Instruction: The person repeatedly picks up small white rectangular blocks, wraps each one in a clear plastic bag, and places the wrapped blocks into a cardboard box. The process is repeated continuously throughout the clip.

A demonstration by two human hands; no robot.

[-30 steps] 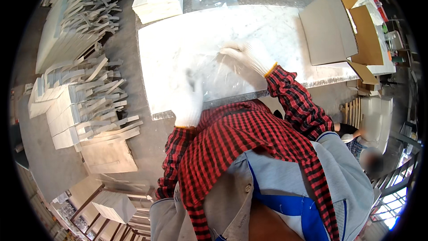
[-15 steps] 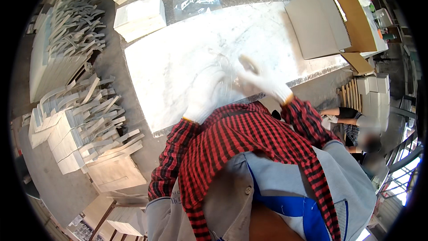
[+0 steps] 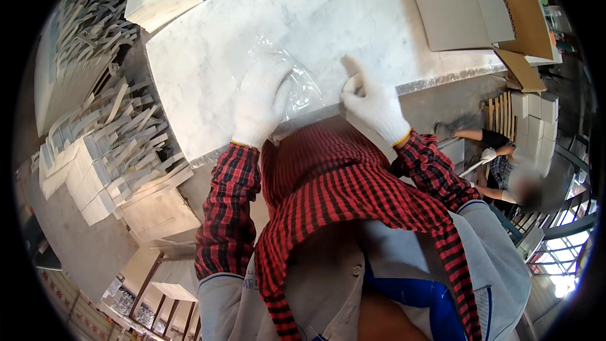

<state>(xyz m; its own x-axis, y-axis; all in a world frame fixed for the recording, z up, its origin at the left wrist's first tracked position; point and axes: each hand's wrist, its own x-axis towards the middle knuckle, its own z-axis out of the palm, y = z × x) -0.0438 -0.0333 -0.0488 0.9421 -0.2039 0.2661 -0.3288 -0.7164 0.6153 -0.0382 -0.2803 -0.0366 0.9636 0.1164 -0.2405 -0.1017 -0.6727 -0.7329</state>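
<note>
While two gloved hands press down at its near edge, one white marble slab point(image 3: 353, 12) fills the bench, bare across its far half. One grey board point(image 3: 457, 0) overlaps its right corner, with brown cardboard point(image 3: 521, 12) beside it. Stacked white offcuts point(image 3: 107, 151) crowd the left side, too jumbled to count. One clear plastic bag point(image 3: 303, 85) lies crumpled on the slab between the hands. The left hand point(image 3: 262, 101) rests flat on it, fingers spread; the right hand point(image 3: 372, 101) curls loosely at its edge, its grip hard to make out. A second person point(image 3: 499, 158) crouches at right, partly cut off.
</note>
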